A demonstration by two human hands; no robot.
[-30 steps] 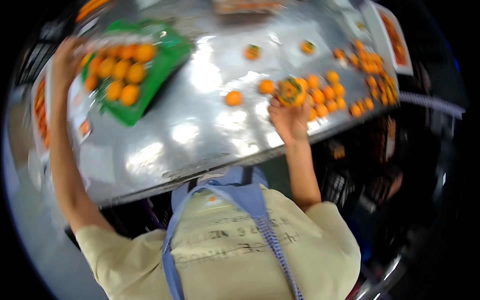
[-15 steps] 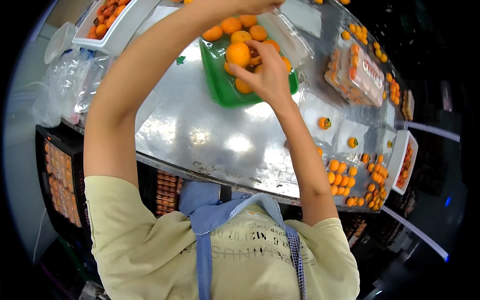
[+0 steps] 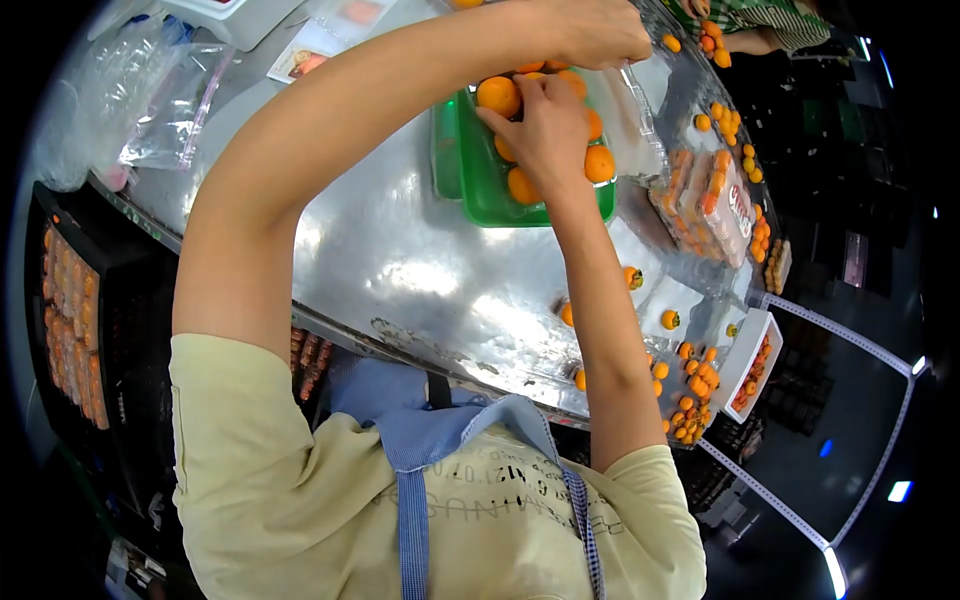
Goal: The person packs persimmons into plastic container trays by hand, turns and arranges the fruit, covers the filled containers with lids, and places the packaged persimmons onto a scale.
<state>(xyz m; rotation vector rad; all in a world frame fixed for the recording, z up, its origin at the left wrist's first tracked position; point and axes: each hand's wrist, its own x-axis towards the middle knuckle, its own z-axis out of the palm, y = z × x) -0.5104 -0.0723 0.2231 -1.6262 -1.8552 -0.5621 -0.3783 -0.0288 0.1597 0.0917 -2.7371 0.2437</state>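
Note:
My left hand is closed on the edge of a clear plastic lid above the back of a green tray. My right hand is over the tray, thumb and fingers around a round orange fruit at its left side. Several more orange fruits lie inside, some hidden under my right hand. The tray rests on a shiny metal table.
Clear packs of fruit stand right of the tray. Loose persimmons and a white box are at the lower right. Plastic bags lie left. Another person's striped sleeve shows at the top right. Stacked crates stand lower left.
The view has shifted, and the tray appears farther right. My right hand has gone lower among the fruits with the orange fruit. My left hand still grips the lid. Another person has come into view.

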